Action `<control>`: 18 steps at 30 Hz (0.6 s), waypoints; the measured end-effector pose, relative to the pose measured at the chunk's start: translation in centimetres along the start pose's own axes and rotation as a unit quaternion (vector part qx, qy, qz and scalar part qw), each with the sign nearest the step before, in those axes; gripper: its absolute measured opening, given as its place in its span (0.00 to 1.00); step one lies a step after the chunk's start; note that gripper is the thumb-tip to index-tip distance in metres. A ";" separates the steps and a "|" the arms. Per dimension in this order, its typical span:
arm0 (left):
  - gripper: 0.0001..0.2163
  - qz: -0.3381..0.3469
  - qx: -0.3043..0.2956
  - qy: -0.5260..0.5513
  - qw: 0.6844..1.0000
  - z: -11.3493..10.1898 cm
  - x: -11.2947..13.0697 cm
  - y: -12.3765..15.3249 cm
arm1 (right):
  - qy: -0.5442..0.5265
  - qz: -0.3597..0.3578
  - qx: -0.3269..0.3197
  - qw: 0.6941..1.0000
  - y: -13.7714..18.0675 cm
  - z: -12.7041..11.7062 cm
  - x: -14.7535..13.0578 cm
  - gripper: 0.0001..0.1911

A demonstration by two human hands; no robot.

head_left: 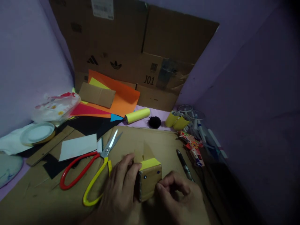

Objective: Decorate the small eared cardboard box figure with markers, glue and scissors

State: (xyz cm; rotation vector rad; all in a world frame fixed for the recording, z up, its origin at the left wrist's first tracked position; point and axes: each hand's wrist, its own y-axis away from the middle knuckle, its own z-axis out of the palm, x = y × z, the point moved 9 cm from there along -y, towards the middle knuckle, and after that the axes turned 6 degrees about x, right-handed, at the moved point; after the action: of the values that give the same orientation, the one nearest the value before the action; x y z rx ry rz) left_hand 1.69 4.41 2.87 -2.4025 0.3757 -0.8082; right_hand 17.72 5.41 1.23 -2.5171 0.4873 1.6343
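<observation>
Cardboard box [150, 181], small, yellow paper on its top face, sits near the front edge of the surface [164, 143], held between both hands. Left hand [122, 190]: fingers curled over the box's left side and top edge, pressing on it. Right hand [180, 197]: fingers bent, fingertips [160, 187] touching the box's right lower corner; whether it pinches something small cannot be told. Scissors [93, 165], one red and one yellow handle, lie just left of the left hand, blades pointing toward the back. Pen [184, 165] lies just right of the box. Yellow roll [137, 115] and black ball [155, 122] rest near the back edge. White paper [78, 147] lies left of the scissors.
</observation>
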 end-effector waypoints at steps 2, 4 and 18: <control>0.21 -0.019 -0.018 0.011 1.000 0.3 -0.3 0.0 | -0.041 0.046 -0.013 0.998 -0.1 0.3 0.8 0.10; 0.22 -0.044 -0.039 0.027 0.998 0.6 -0.8 0.0 | -0.094 0.075 -0.026 0.992 -0.2 0.5 1.4 0.12; 0.24 -0.100 -0.091 0.088 0.987 1.5 -1.6 0.2 | -0.084 0.048 -0.009 0.995 -0.4 0.2 0.6 0.06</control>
State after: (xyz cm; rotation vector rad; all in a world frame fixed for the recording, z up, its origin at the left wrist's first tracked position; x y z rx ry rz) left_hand 1.41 5.54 1.03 -2.5762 0.2916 -1.1235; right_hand 17.91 5.75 0.58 -2.3742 0.5858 1.8727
